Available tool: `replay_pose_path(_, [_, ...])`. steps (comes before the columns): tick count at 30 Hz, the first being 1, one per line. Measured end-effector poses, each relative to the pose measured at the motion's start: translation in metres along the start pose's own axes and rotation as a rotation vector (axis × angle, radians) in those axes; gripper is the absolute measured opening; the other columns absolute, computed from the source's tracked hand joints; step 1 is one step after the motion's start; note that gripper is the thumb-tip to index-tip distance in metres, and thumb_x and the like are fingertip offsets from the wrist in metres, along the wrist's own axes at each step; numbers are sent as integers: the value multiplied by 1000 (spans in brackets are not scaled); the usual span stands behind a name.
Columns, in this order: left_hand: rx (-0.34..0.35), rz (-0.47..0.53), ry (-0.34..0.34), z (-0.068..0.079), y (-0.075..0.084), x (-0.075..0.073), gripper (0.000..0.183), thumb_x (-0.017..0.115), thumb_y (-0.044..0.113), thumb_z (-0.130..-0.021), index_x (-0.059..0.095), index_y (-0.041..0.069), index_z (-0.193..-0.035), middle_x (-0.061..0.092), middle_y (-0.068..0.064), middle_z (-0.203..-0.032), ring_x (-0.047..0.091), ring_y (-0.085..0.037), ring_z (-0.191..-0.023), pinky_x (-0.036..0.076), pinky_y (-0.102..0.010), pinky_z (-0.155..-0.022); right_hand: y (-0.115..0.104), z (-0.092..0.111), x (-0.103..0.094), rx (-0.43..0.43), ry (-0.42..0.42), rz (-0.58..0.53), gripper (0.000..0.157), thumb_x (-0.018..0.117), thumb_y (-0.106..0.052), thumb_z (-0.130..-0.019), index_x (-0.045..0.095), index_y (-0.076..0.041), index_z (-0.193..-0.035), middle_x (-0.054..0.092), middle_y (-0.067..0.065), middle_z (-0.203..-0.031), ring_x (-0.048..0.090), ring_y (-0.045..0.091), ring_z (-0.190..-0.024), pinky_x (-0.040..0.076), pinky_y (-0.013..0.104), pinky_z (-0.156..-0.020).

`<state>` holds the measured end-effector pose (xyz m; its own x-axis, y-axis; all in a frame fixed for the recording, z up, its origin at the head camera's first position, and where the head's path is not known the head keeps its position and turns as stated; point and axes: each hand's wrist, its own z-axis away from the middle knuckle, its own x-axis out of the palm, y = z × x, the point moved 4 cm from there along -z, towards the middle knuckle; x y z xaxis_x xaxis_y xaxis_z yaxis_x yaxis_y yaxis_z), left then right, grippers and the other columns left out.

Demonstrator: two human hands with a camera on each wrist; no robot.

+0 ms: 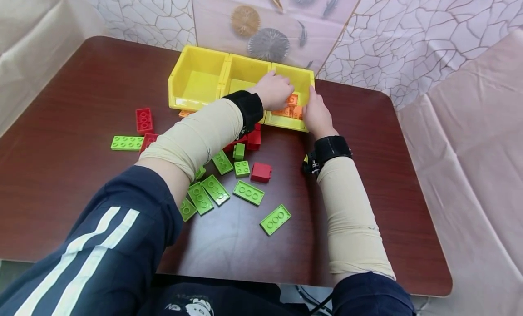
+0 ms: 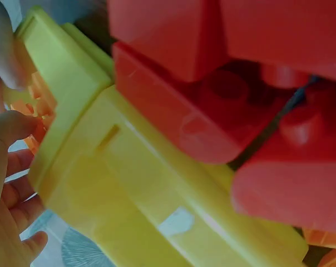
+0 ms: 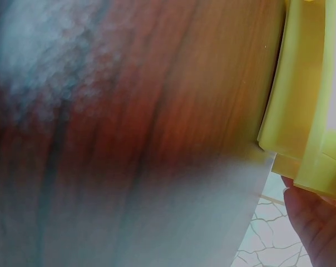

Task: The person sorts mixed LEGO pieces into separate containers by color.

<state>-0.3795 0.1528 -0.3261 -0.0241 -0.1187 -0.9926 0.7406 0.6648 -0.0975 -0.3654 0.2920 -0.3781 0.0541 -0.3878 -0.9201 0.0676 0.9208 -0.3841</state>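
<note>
My left hand (image 1: pixel 274 90) is over the right compartment of a three-part yellow bin (image 1: pixel 196 82). In the left wrist view, the fingers of this left hand (image 2: pixel 12 222) are loosely spread, and the thumb is beside the orange bricks (image 2: pixel 41 105); whether it touches them is unclear. Several orange bricks (image 1: pixel 292 111) lie in that compartment. With my right hand (image 1: pixel 318 114) I grip the bin's right side wall. Fingers of that right hand (image 3: pixel 318 222) show at the edge of the bin (image 3: pixel 301 83) in the right wrist view.
Green bricks (image 1: pixel 249 192) are scattered over the brown table (image 1: pixel 359 207). Red bricks (image 1: pixel 260 172) lie among them and before the bin, with another red brick (image 1: pixel 144 120) at left. An orange brick (image 1: pixel 185 113) sits by the bin's front. A patterned cloth (image 1: pixel 433 34) hangs behind.
</note>
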Motion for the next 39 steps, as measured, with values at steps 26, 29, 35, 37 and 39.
replay_pose_path(26, [27, 36, 85, 10, -9, 10, 33, 45, 25, -93, 57, 5, -116, 53, -13, -112, 52, -31, -106, 35, -47, -91, -4, 0, 1, 23, 9, 0, 61, 32, -18, -99, -1, -17, -151, 29, 16, -145, 41, 28, -121, 33, 43, -101])
replay_pose_path(29, [60, 49, 118, 21, -11, 7, 31, 47, 24, -93, 57, 4, -115, 53, -13, -109, 53, -31, -103, 38, -46, -89, -7, 1, 1, 18, 6, 1, 61, 31, -17, -99, -1, -16, -151, 28, 17, -146, 41, 28, -123, 33, 44, -101])
replay_pose_path(35, [146, 39, 138, 54, -15, 0, 34, 51, 23, -93, 56, 2, -118, 53, -15, -110, 51, -31, -105, 38, -47, -91, -7, 2, 1, 10, 9, 3, 61, 30, -15, -99, -2, -16, -151, 27, 18, -146, 40, 30, -123, 33, 46, -100])
replay_pose_path(37, [166, 37, 126, 67, -17, -1, 35, 51, 23, -93, 55, 1, -119, 54, -15, -112, 50, -30, -107, 36, -47, -93, -7, 2, 1, 3, 16, 5, 61, 30, -15, -98, -1, -15, -151, 28, 19, -145, 40, 31, -123, 33, 47, -99])
replay_pose_path(39, [175, 44, 112, 83, -21, 0, 35, 51, 23, -92, 55, 2, -119, 54, -15, -112, 50, -30, -107, 35, -47, -94, -6, 2, 1, 0, 22, 3, 61, 29, -14, -98, -1, -14, -151, 28, 19, -145, 40, 32, -123, 34, 48, -98])
